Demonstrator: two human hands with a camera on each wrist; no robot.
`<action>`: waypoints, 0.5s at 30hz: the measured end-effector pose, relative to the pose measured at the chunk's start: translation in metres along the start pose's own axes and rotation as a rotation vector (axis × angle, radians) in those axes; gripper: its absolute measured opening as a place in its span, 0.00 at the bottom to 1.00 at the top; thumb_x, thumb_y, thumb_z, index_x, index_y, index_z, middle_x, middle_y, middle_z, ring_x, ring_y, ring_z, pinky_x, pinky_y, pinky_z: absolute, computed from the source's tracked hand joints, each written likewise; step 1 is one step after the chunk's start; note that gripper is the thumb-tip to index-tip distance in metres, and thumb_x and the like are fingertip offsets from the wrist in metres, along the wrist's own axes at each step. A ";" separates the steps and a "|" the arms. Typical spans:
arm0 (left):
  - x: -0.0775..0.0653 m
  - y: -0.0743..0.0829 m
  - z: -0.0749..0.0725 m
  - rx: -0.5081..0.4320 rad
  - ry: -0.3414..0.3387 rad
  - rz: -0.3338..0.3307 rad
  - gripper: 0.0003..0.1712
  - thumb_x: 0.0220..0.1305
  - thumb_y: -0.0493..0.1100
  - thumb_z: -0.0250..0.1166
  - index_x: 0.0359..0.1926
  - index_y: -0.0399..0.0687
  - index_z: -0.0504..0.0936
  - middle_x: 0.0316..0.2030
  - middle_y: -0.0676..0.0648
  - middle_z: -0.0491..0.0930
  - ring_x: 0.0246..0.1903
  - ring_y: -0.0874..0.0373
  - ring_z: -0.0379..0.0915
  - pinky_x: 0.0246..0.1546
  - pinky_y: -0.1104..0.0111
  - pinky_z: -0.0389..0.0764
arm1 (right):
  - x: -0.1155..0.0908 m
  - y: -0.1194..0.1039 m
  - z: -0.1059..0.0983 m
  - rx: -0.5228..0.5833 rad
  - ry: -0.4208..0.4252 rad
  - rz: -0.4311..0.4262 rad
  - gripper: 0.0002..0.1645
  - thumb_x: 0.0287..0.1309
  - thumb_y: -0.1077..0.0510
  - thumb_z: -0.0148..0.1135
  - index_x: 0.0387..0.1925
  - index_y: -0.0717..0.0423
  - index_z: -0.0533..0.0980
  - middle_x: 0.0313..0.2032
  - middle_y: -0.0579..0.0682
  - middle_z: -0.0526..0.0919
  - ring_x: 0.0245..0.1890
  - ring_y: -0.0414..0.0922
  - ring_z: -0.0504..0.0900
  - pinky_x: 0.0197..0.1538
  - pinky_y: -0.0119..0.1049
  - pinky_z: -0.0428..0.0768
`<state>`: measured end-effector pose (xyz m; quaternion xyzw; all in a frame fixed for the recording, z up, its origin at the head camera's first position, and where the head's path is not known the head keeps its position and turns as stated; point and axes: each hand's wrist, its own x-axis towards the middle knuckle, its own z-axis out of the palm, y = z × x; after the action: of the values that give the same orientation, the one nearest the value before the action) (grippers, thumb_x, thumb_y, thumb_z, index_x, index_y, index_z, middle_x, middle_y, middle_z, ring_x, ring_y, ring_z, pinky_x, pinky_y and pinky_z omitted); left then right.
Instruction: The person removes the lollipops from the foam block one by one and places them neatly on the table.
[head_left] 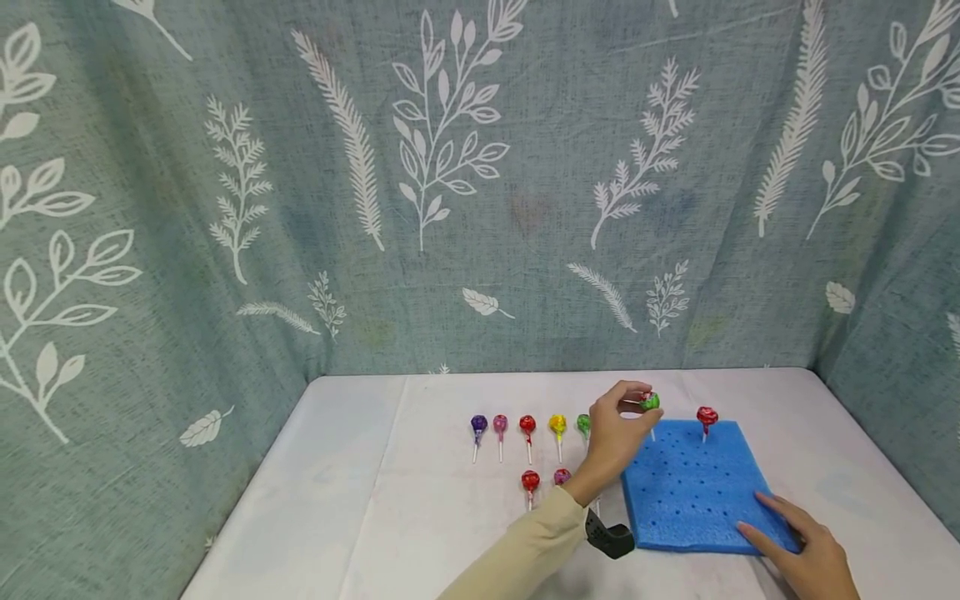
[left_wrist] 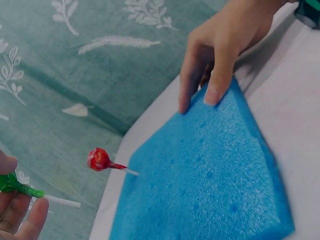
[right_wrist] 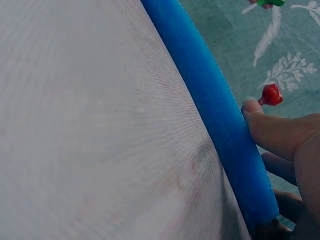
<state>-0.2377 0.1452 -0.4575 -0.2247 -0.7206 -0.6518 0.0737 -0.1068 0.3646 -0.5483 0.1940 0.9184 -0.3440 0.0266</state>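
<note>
My left hand (head_left: 617, 429) pinches a green-wrapped lollipop (head_left: 650, 402) by its head, its white stick pointing down over the far left corner of a blue foam board (head_left: 690, 500). The left wrist view shows the same lollipop (left_wrist: 22, 187) between thumb and fingers. A red lollipop (head_left: 707, 416) stands upright in the board near its far right corner. My right hand (head_left: 813, 546) rests on the near right corner of the board, thumb and fingertips touching its top, as the left wrist view also shows. Small holes dot the board's surface.
Left of the board, a row of lollipops lies on the white table: purple (head_left: 478, 424), pink (head_left: 500, 424), red (head_left: 528, 425), yellow (head_left: 557, 424) and green (head_left: 583, 424). Nearer lie another red lollipop (head_left: 530, 481) and more, partly hidden by the left forearm. A patterned curtain (head_left: 480, 208) hangs behind.
</note>
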 end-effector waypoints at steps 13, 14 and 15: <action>-0.023 0.051 -0.039 -0.017 -0.097 0.028 0.14 0.57 0.33 0.67 0.46 0.42 0.80 0.42 0.40 0.81 0.40 0.47 0.78 0.40 0.71 0.78 | -0.001 0.000 0.000 -0.004 0.003 0.000 0.61 0.48 0.26 0.59 0.67 0.67 0.57 0.64 0.76 0.52 0.63 0.73 0.51 0.58 0.68 0.56; -0.024 0.053 -0.042 -0.013 -0.105 0.023 0.15 0.57 0.33 0.67 0.46 0.42 0.80 0.42 0.40 0.81 0.40 0.48 0.78 0.40 0.72 0.78 | -0.001 -0.001 0.000 -0.004 0.002 0.002 0.61 0.48 0.26 0.59 0.67 0.67 0.57 0.64 0.76 0.52 0.63 0.73 0.51 0.59 0.68 0.56; -0.026 0.055 -0.044 -0.013 -0.112 0.019 0.15 0.57 0.33 0.67 0.46 0.42 0.80 0.42 0.40 0.80 0.40 0.48 0.78 0.40 0.72 0.78 | -0.001 -0.001 0.000 -0.004 0.002 0.002 0.61 0.48 0.26 0.59 0.67 0.67 0.57 0.64 0.76 0.52 0.63 0.73 0.51 0.59 0.68 0.56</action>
<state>-0.2002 0.0988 -0.4122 -0.2681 -0.7173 -0.6420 0.0380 -0.1063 0.3638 -0.5477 0.1954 0.9188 -0.3420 0.0264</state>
